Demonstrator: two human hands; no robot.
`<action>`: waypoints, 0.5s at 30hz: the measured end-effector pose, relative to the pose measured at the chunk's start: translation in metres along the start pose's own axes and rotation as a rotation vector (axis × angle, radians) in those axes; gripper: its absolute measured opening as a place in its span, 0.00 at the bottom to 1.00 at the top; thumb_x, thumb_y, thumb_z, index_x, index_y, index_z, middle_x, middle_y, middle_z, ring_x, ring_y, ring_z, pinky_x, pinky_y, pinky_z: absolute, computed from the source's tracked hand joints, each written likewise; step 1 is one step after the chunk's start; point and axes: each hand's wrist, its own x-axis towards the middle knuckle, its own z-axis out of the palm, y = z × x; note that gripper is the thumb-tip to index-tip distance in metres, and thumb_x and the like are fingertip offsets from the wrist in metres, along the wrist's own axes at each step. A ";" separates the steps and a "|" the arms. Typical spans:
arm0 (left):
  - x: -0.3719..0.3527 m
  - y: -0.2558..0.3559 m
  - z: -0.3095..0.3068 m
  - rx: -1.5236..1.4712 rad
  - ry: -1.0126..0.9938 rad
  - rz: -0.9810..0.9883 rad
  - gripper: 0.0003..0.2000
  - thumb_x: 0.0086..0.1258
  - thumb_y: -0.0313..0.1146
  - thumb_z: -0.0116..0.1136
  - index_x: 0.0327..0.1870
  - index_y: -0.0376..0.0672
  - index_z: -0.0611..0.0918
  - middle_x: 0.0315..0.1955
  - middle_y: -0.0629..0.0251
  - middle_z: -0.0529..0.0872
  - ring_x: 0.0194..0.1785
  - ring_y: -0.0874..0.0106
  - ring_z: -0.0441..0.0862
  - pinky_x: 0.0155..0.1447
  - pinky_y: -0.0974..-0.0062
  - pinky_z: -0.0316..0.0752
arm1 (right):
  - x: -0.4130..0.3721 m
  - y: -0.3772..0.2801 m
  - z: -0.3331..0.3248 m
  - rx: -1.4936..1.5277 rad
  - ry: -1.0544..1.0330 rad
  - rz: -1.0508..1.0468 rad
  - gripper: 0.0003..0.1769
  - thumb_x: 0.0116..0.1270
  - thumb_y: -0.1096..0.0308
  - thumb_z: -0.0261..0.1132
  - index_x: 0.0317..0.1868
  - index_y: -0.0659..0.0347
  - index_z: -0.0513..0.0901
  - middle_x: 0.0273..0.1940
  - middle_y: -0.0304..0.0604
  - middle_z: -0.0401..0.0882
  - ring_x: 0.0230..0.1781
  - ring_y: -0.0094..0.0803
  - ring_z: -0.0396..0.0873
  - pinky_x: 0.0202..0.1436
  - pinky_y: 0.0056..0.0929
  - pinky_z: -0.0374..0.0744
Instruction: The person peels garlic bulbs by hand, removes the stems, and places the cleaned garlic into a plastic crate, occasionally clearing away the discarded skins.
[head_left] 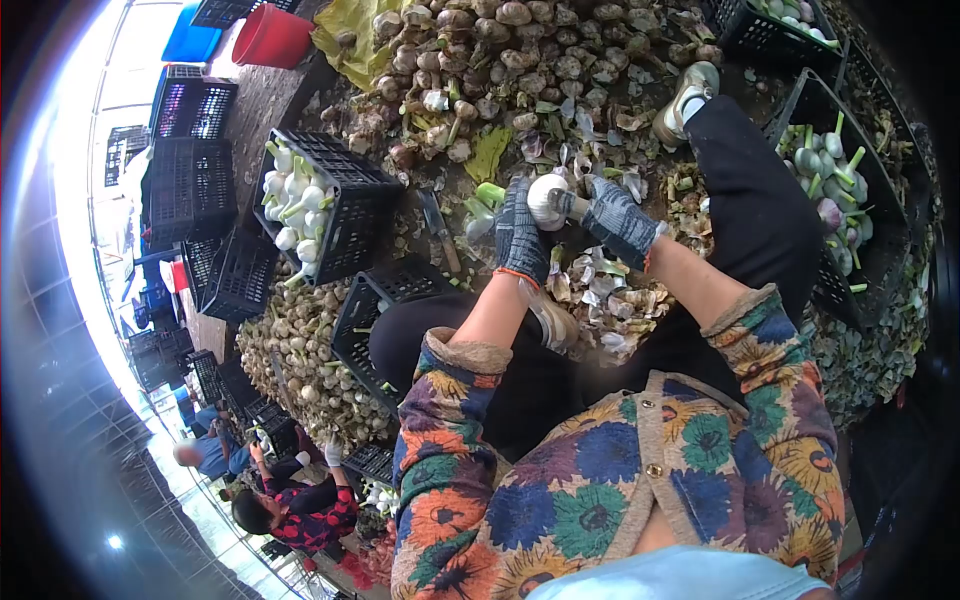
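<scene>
Both my hands wear dark knitted gloves and meet on one white peeled garlic bulb (547,197). My left hand (519,233) wraps the bulb from the left side. My right hand (617,218) grips its stem end from the right. Below the hands lies a heap of garlic skins (600,290) on my lap and the ground. A knife (438,228) lies on the ground to the left of my left hand.
A big pile of unpeeled garlic (500,50) lies ahead. Black crates (330,200) with peeled bulbs stand left; another crate (835,180) stands right. An empty black crate (375,320) is by my left knee. Other people sit at lower left (290,500). A red basin (272,35) is far left.
</scene>
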 end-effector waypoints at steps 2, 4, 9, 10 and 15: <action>-0.006 0.001 0.004 0.026 0.065 -0.014 0.18 0.66 0.48 0.47 0.40 0.41 0.78 0.31 0.61 0.81 0.32 0.63 0.79 0.36 0.65 0.78 | 0.002 0.005 -0.004 0.117 -0.082 0.003 0.25 0.58 0.52 0.65 0.43 0.67 0.76 0.30 0.43 0.79 0.27 0.26 0.75 0.29 0.25 0.73; 0.026 -0.013 -0.023 0.076 -0.053 0.039 0.17 0.66 0.47 0.47 0.39 0.41 0.78 0.31 0.61 0.81 0.32 0.63 0.79 0.36 0.65 0.77 | 0.001 0.014 -0.005 0.277 -0.155 0.086 0.23 0.59 0.54 0.64 0.43 0.67 0.77 0.31 0.42 0.80 0.27 0.26 0.75 0.29 0.24 0.74; 0.002 -0.002 -0.005 -0.026 -0.016 -0.056 0.16 0.65 0.46 0.48 0.39 0.41 0.77 0.32 0.60 0.80 0.32 0.63 0.79 0.38 0.64 0.76 | -0.008 -0.009 -0.007 0.481 -0.177 0.283 0.18 0.59 0.61 0.63 0.43 0.68 0.77 0.32 0.42 0.81 0.31 0.27 0.78 0.32 0.24 0.75; -0.002 0.000 -0.001 -0.021 -0.025 -0.045 0.16 0.65 0.46 0.48 0.39 0.41 0.77 0.32 0.60 0.80 0.33 0.63 0.79 0.38 0.63 0.76 | -0.005 0.000 -0.005 0.331 -0.138 0.154 0.17 0.59 0.63 0.63 0.42 0.68 0.77 0.33 0.43 0.81 0.31 0.28 0.78 0.33 0.25 0.75; 0.016 -0.004 -0.015 -0.071 -0.031 -0.036 0.14 0.63 0.43 0.49 0.40 0.41 0.78 0.36 0.61 0.81 0.38 0.64 0.80 0.42 0.64 0.77 | -0.008 0.000 -0.008 -0.234 0.030 -0.022 0.12 0.56 0.70 0.62 0.39 0.67 0.77 0.32 0.43 0.80 0.34 0.31 0.78 0.38 0.28 0.76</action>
